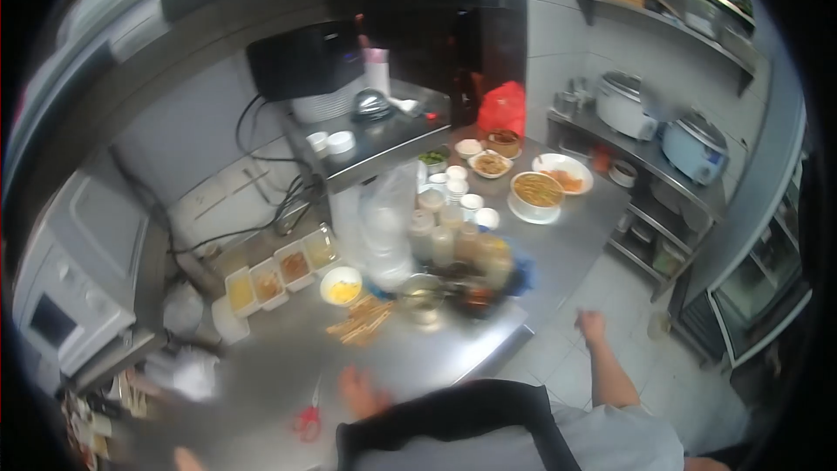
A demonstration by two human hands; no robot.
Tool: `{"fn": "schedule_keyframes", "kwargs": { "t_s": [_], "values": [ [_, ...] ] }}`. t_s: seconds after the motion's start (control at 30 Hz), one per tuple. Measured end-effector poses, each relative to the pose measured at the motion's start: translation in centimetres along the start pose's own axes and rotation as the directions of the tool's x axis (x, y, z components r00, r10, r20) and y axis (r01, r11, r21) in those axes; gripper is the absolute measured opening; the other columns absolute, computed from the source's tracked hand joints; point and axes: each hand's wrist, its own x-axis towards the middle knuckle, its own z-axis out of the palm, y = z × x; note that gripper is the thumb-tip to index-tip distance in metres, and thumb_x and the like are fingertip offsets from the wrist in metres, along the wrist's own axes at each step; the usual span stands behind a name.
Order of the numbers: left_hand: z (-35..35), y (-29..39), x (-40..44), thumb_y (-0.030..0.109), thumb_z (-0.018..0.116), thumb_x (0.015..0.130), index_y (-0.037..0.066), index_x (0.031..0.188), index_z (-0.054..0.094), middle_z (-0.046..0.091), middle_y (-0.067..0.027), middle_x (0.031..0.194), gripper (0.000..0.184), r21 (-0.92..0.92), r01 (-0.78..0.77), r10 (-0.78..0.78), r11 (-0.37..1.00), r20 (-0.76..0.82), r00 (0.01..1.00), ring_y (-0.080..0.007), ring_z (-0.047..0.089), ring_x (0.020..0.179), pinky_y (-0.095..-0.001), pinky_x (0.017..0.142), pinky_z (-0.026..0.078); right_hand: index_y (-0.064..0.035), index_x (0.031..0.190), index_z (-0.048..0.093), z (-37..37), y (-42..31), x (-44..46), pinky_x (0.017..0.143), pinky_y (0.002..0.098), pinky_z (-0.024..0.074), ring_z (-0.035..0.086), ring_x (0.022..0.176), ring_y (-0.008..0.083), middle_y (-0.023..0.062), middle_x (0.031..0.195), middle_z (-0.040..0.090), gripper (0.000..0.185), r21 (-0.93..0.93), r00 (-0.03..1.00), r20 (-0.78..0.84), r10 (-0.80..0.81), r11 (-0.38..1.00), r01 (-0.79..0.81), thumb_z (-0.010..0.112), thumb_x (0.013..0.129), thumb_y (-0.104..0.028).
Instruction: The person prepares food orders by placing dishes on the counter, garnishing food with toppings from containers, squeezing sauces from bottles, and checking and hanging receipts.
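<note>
My right hand (593, 328) hangs off the side of the counter above the tiled floor, its fingers curled closed with nothing visible in them. Over the near part of the steel counter is my left hand (359, 392), smeared by motion so its fingers cannot be made out. Red-handled scissors (309, 419) lie just left of it. Wooden chopsticks (362, 321) are heaped farther in, beside a white bowl with yellow food (341, 286). At the bottom left edge, part of another hand (187, 459) shows; whose it is I cannot tell.
Food tubs (295, 267), squeeze bottles (442, 245) and a blurred dark cluster (475, 292) stand on the counter (261, 375). Beyond are a noodle-filled bowl (536, 192) and a red bag (502, 108). A microwave (74, 279) is left; rice cookers (624, 105) sit on right-hand shelving.
</note>
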Motion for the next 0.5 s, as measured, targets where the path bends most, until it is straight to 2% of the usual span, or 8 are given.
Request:
{"fn": "schedule_keyframes", "kwargs": {
  "t_s": [0.1,0.17,0.2,0.27,0.37,0.4,0.43,0.5],
  "values": [
    [-0.1,0.2,-0.2,0.014,0.07,0.066,0.008,0.11,0.057,0.037,-0.0192,0.131,0.046,-0.094,0.051,-0.057,0.994,-0.059,0.997,-0.0421,0.028,0.127,-0.0501,0.101,0.027,-0.0047,0.064,0.052,-2.9,-19.4,1.1,0.051,0.0272,0.0398,0.05,0.053,0.0101,0.002,0.057,0.053,0.038,0.509,0.951,-0.065,-0.303,0.81,0.293,0.055,0.09,-0.032],
    [-0.4,0.4,-0.3,0.014,0.069,0.067,0.008,0.103,0.06,0.038,-0.0181,0.13,0.037,-0.111,0.092,-0.102,0.99,-0.086,0.991,-0.0419,0.027,0.127,-0.0501,0.102,0.026,-0.0039,0.067,0.053,-4.4,-29.5,1.2,0.057,0.0244,0.0415,0.051,0.058,0.009,0.0018,0.061,0.054,0.034,0.509,0.865,-0.063,-0.497,0.73,0.456,0.054,0.091,-0.028],
    [-0.5,0.5,-0.3,0.014,0.069,0.067,0.008,0.1,0.061,0.039,-0.0177,0.13,0.035,-0.097,0.106,-0.118,0.99,-0.118,0.986,-0.0418,0.027,0.127,-0.0503,0.102,0.026,-0.0036,0.071,0.054,-4.8,-34.7,-0.6,0.063,0.0228,0.0421,0.052,0.065,0.0081,0.0023,0.066,0.056,0.03,0.547,0.784,-0.135,-0.606,0.614,0.569,0.054,0.091,-0.026],
    [-0.8,0.8,-0.4,0.015,0.069,0.067,0.009,0.095,0.063,0.04,-0.0167,0.129,0.029,-0.072,0.132,-0.142,0.989,-0.176,0.974,-0.0415,0.027,0.127,-0.0506,0.102,0.026,-0.0012,0.077,0.057,-6.0,-42.1,-2.5,0.066,0.0236,0.0428,0.053,0.07,0.0089,0.0021,0.073,0.058,0.023,0.553,0.539,-0.055,-0.841,0.423,0.717,0.054,0.091,-0.019],
    [-1.8,1.5,-0.7,0.015,0.068,0.067,0.009,0.094,0.063,0.041,-0.0168,0.127,0.028,-0.072,0.19,-0.202,0.979,-0.244,0.948,-0.0413,0.028,0.127,-0.0522,0.102,0.025,0.0014,0.079,0.059,-7.0,-51.4,-8.0,0.066,0.0239,0.0416,0.053,0.073,0.0099,0.0036,0.075,0.057,0.014,0.613,0.281,-0.081,-0.956,0.174,0.771,0.058,0.086,-0.01],
    [-2.2,1.7,-1.0,0.014,0.067,0.068,0.009,0.094,0.063,0.041,-0.0169,0.127,0.027,-0.065,0.21,-0.219,0.976,-0.256,0.942,-0.0414,0.028,0.127,-0.0522,0.102,0.025,0.0014,0.08,0.059,-7.1,-53.9,-9.3,0.064,0.0242,0.0417,0.053,0.072,0.0096,0.0031,0.075,0.056,0.012,0.586,0.141,-0.118,-0.983,0.046,0.809,0.058,0.085,-0.009],
    [-2.7,1.9,-1.2,0.014,0.067,0.068,0.009,0.094,0.062,0.041,-0.0169,0.127,0.027,-0.057,0.226,-0.233,0.972,-0.269,0.935,-0.0414,0.028,0.127,-0.0522,0.102,0.025,0.0005,0.083,0.06,-7.3,-55.9,-10.6,0.065,0.0239,0.0434,0.054,0.072,0.0094,0.0035,0.077,0.057,0.009,0.615,0.164,-0.028,-0.986,0.112,0.781,0.059,0.084,-0.009],
    [-3.0,1.7,-1.2,0.014,0.067,0.067,0.009,0.094,0.062,0.041,-0.0174,0.127,0.027,-0.04,0.246,-0.247,0.969,-0.287,0.926,-0.0419,0.028,0.126,-0.0525,0.102,0.025,-0.0001,0.088,0.062,-6.0,-60.1,-11.6,0.071,0.0237,0.0466,0.058,0.077,0.0097,0.0034,0.084,0.061,0.011,0.585,-0.045,-0.155,-0.987,-0.128,0.801,0.062,0.082,-0.009]
  ]
}}
